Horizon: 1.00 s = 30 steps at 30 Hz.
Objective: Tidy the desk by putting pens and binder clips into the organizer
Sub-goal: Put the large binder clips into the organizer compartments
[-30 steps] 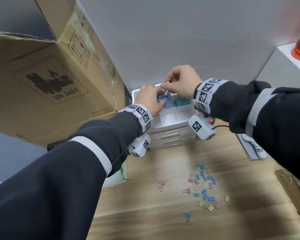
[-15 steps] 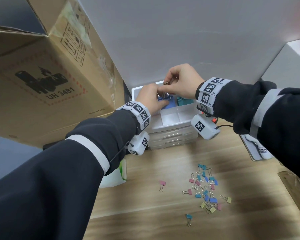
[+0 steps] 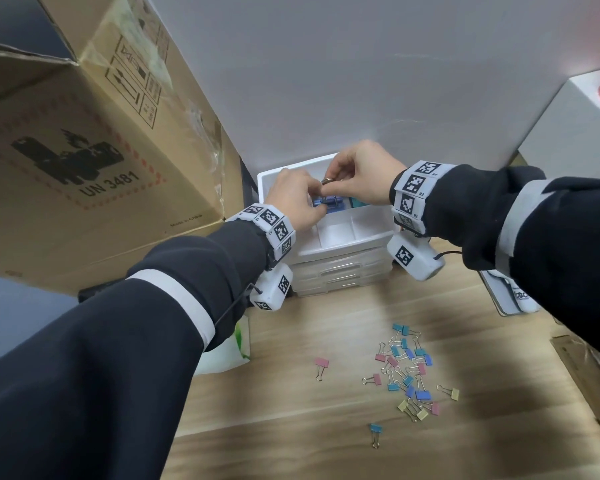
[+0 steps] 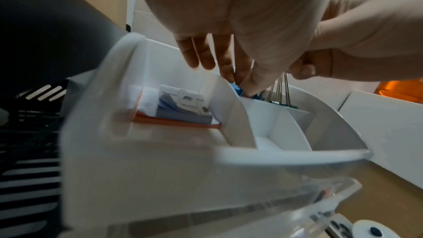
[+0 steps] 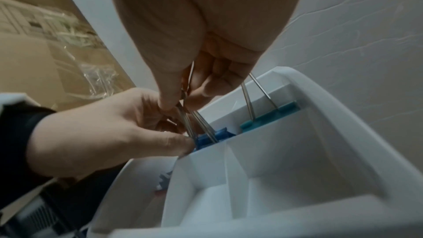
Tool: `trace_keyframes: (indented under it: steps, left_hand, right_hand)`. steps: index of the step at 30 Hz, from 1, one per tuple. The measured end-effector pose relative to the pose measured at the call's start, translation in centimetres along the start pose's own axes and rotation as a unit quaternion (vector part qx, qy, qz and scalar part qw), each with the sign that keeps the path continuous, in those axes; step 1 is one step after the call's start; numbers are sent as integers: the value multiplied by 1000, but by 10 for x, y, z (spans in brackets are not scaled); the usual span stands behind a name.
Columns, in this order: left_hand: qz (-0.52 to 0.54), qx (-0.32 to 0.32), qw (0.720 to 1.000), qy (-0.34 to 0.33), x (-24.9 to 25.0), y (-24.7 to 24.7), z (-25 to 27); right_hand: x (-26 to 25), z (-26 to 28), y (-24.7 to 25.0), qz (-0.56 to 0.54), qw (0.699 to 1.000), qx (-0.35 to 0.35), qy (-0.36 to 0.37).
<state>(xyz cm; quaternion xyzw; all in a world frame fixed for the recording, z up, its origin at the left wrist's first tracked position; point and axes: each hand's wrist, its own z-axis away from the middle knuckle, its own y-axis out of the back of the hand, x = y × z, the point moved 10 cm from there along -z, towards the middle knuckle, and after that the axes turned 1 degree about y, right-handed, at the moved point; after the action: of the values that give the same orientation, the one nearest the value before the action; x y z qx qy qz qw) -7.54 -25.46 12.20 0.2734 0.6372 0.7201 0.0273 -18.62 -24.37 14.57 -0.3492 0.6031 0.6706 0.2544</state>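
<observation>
Compared with a second ago, both hands have dropped a little lower into the organizer (image 3: 343, 242), and the big blue binder clip (image 3: 328, 205) that was held up above the rim now sits down in the back compartment. The loose clips on the desk haven't budged.

So the grip: the right hand (image 3: 364, 178) has thumb and fingertips pinched tight on the tops of the blue clip's wire handles (image 5: 194, 122), fingers curled in. Right below that pinch, the left hand (image 3: 297, 199) has its thumb and fingers closed on the blue body of the clip, pressed against the divider wall. The two hands are practically touching each other. Just to the outer side of the right hand's pinch, in the same back row, a teal binder clip (image 5: 267, 117) already stands with its handles up. On the far side of the left hand there's a side slot with a sticky notes pad (image 4: 183, 105).

Looks to me like they're in the middle of seating this one clip, basically at the let-go stage. Next move, I'd guess: release both pinches, pull straight up so the handles don't snag a finger, then reach back down toward the person to the pile of small binder clips (image 3: 407, 370) well below and behind the grip. Plenty are left there, plus a stray pink clip (image 3: 321, 364) and a blue stray (image 3: 376, 432). No pens anywhere that I can see.
</observation>
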Motion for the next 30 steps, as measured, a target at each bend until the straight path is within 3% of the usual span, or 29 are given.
trace_keyframes:
  steps: [10, 17, 21, 30]
  left_hand:
    - [39, 29, 999, 13, -7, 2, 23]
    - [32, 42, 999, 1, -7, 20, 60]
    - [17, 35, 999, 7, -1, 23, 87]
    - [-6, -43, 999, 9, 3, -31, 142]
  right_hand:
    - [-13, 8, -13, 91, 995, -34, 39]
    - [-12, 35, 21, 56, 991, 110, 53]
    - [-11, 63, 35, 22, 988, 145, 46]
    - [21, 131, 8, 66, 993, 96, 2]
